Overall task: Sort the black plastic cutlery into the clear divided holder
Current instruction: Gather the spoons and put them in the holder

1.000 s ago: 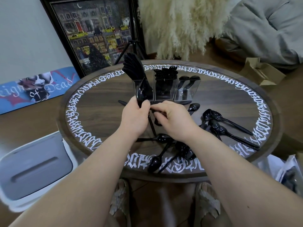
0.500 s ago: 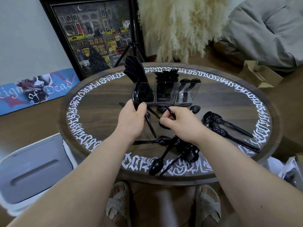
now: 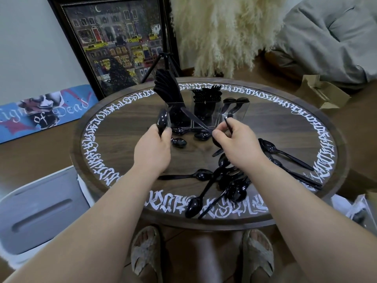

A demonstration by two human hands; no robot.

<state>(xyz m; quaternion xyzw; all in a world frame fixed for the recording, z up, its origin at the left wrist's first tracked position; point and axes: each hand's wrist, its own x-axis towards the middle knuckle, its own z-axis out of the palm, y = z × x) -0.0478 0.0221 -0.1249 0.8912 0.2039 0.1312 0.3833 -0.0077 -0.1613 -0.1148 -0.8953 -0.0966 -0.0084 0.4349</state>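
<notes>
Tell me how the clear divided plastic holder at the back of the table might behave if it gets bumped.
The clear divided plastic holder probably tips leftward fairly easily: its black knives fan out high above the rim. It likely slides too, since the round wooden table looks smooth.

The table (image 3: pixel 122 127) was dark brown wood grain, ringed near its edge with white gothic lettering (image 3: pixel 318 127). Spoons (image 3: pixel 202 174) scattered toward its near and right edges were glossy black, as were the knives (image 3: pixel 166 88) and forks (image 3: pixel 206 94) standing in the clear holder (image 3: pixel 240 113) toward the far edge. Beyond the far edge, a black-framed painting (image 3: pixel 114 39) showed grey buildings, yellow cabs and a red door. A blue board (image 3: pixel 44 111) carried white script. The plumes (image 3: pixel 220 31) were cream, the sandals (image 3: pixel 146 252) beige.
</notes>
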